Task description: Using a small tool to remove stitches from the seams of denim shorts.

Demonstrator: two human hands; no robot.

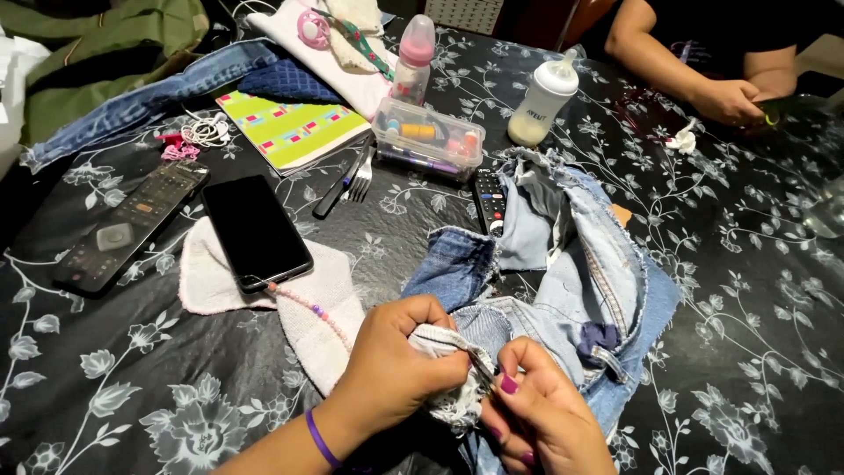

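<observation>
Head view: the left hand (400, 356) comes in from the lower left of the frame, wrist bent inward, a purple band around the wrist; its fingers are curled tight, pinching a frayed white edge of the jeans (563, 281). The right hand (541, 413) rises from the bottom edge just right of it, knuckles up, thumb and forefinger pressed together on something thin and dark at the same edge; what it is cannot be told. The two hands nearly touch. The jeans lie crumpled in the centre and lower right of the frame, spreading up toward a remote half hidden under them.

The table (747, 290) wears a black cloth with grey flowers. Left of centre a phone (257, 230) lies on a pale towel (325, 308), with a larger remote (132, 224) further left. At the top stand a plastic box (428, 138) and two baby bottles. Another person's hands rest at the upper right
</observation>
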